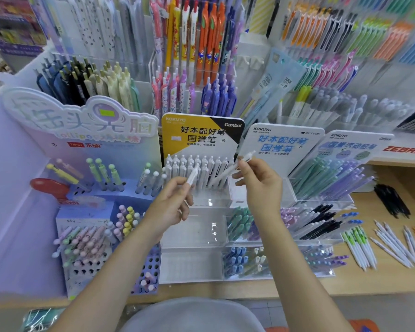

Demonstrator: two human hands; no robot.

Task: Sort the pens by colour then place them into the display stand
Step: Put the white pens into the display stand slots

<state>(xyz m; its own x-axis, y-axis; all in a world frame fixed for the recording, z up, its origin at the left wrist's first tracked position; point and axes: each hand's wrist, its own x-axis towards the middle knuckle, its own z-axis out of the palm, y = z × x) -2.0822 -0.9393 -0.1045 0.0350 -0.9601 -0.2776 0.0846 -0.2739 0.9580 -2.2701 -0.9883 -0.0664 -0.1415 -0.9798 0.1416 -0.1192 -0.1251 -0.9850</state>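
My left hand (171,204) pinches a white pen (192,176) that points up toward a row of white pens (197,166) standing in the clear display stand (201,202) under the yellow Kokuyo card. In my right hand (259,182) another white pen (235,165) is gripped; it lies slanted, with its clip end up and to the right. Both hands hover just in front of that white row. Lower tiers of the stand hold green, purple, black and blue pens (240,225).
Loose white pens (393,245) and green-and-white pens (358,245) lie on the wooden counter at right, with black pens (391,200) behind them. A purple pegboard stand (86,248) of pastel pens is at left. Tall racks of pens fill the back.
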